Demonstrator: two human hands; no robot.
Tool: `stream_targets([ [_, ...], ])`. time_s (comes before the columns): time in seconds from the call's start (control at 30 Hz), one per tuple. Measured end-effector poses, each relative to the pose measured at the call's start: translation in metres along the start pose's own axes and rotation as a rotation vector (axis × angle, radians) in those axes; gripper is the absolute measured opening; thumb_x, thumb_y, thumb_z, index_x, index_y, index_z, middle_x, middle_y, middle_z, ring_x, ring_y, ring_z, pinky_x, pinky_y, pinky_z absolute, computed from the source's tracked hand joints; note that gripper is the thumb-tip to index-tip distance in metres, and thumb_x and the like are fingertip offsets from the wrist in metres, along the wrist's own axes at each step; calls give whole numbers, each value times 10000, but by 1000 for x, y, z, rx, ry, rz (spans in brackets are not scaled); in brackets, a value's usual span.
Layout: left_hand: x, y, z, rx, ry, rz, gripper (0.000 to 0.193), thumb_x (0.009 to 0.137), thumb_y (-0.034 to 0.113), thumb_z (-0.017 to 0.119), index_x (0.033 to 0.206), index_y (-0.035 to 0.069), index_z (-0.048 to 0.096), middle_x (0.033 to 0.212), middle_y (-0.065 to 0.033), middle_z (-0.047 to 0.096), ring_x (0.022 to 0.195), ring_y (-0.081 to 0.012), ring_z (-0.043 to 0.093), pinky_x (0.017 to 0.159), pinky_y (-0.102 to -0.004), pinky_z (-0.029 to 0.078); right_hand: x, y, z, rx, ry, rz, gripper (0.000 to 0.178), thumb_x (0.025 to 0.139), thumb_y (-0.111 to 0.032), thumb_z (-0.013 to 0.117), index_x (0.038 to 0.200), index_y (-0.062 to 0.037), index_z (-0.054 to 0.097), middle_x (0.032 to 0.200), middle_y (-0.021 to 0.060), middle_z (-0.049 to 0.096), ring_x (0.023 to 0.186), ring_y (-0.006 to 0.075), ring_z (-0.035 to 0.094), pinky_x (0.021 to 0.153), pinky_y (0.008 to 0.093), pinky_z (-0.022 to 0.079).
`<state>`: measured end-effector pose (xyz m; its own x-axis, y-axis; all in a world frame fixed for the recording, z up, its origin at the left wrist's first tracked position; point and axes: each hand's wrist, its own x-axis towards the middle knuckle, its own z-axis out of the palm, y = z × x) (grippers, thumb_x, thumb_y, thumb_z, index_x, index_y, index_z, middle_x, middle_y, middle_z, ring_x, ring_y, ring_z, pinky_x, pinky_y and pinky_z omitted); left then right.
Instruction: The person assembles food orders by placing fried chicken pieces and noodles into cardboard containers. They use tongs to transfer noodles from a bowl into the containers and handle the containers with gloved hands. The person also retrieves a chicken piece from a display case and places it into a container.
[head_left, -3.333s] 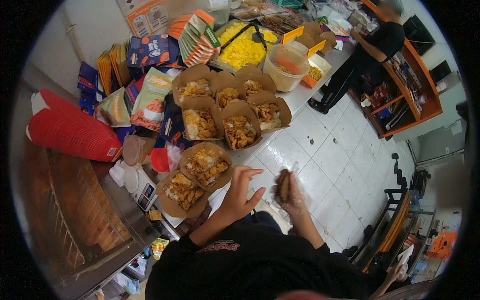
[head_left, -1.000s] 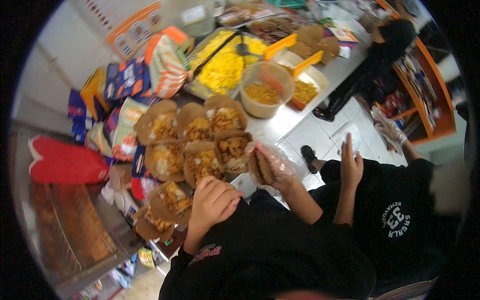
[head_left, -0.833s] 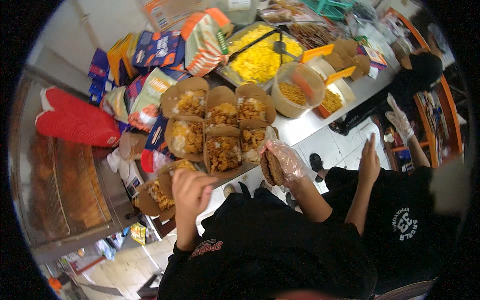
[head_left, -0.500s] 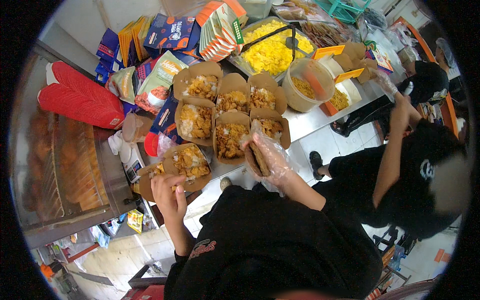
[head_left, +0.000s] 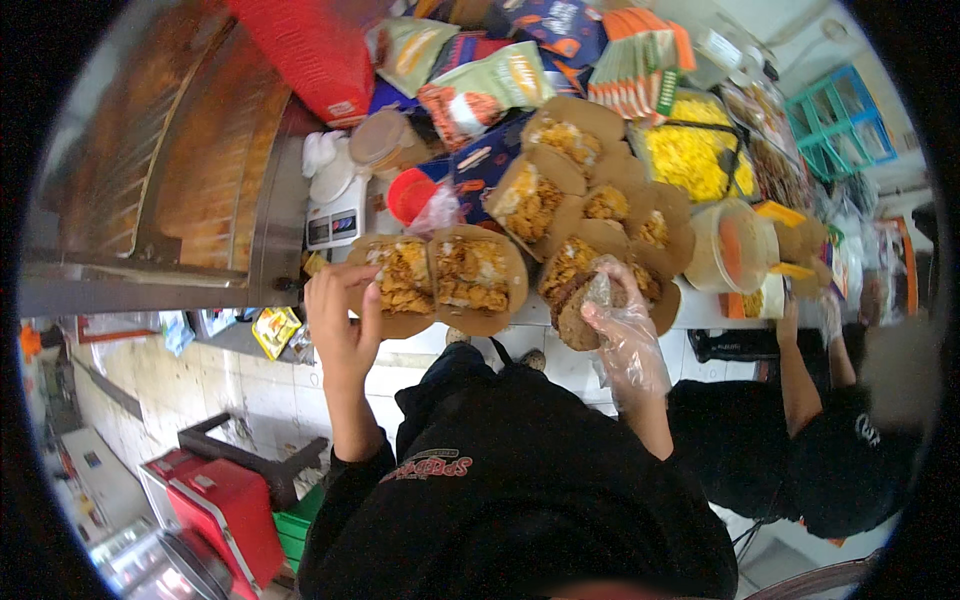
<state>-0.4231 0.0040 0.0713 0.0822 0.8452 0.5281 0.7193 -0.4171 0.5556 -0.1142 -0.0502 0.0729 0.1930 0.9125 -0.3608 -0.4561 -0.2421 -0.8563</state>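
My bare left hand (head_left: 345,310) is at the left edge of a brown cardboard food box (head_left: 402,325), thumb and fingers apart. Rice and golden fried chicken pieces (head_left: 405,280) fill that box; a similar box (head_left: 505,318) adjoins it on the right. My right hand (head_left: 630,335), in a clear plastic glove, is closed around round, flat brown patties (head_left: 575,322), seemingly stacked. It holds them over the near edge of several more boxes of rice and chicken (head_left: 535,205). The fingers partly hide the patties, so their number cannot be told.
Behind the boxes are a white scale (head_left: 335,228), red cup (head_left: 410,197), pouches (head_left: 500,90) and scrambled egg (head_left: 690,155). A clear tub (head_left: 730,245) stands to the right, near a co-worker (head_left: 850,440). A glass-fronted cabinet (head_left: 220,150) is at left.
My view has turned toward the left end of the counter. My right hand has tilted the patties so their flat side shows. My left hand is now beside the left box.
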Motion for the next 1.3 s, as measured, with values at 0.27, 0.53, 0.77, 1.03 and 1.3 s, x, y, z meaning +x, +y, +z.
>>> stream_targets([
  [0.27,-15,-64,-3,139,-109,-449,509,898,271,675,1242,-16,434,980,-197,590,945,-340,572,866,-411,452,24,-25,59,-478,-257,-84,246,768,-76,787,961,-55,636,972,40,622,914,156,589,893,303,469],
  [0.53,-30,-90,6,-204,-565,-743,387,986,289,528,1189,-36,481,774,-240,643,676,-315,668,619,-407,504,16,19,82,-1206,-469,107,528,748,-348,825,1177,-99,642,1109,98,694,982,219,678,873,341,519],
  [0.77,-33,-102,-7,-238,-397,-836,308,1014,195,445,1200,-47,487,731,-228,639,547,-285,646,506,-383,498,3,36,80,-1426,-349,35,516,772,-385,791,1187,-118,643,1077,147,696,957,310,678,841,400,525],
  [1.03,-52,-124,-20,-197,-37,-928,297,1021,172,418,1142,-72,538,746,-177,635,533,-205,621,425,-299,494,-4,50,75,-1157,-255,69,466,779,-346,797,1145,-94,656,1044,123,708,943,260,693,807,357,538],
  [1.3,-33,-140,3,263,85,-383,296,1026,171,416,1088,-82,557,753,-187,634,539,-234,643,434,-301,491,-5,58,70,-1145,-217,-30,387,776,-318,807,1056,-74,698,1026,112,718,920,245,696,810,324,531],
])
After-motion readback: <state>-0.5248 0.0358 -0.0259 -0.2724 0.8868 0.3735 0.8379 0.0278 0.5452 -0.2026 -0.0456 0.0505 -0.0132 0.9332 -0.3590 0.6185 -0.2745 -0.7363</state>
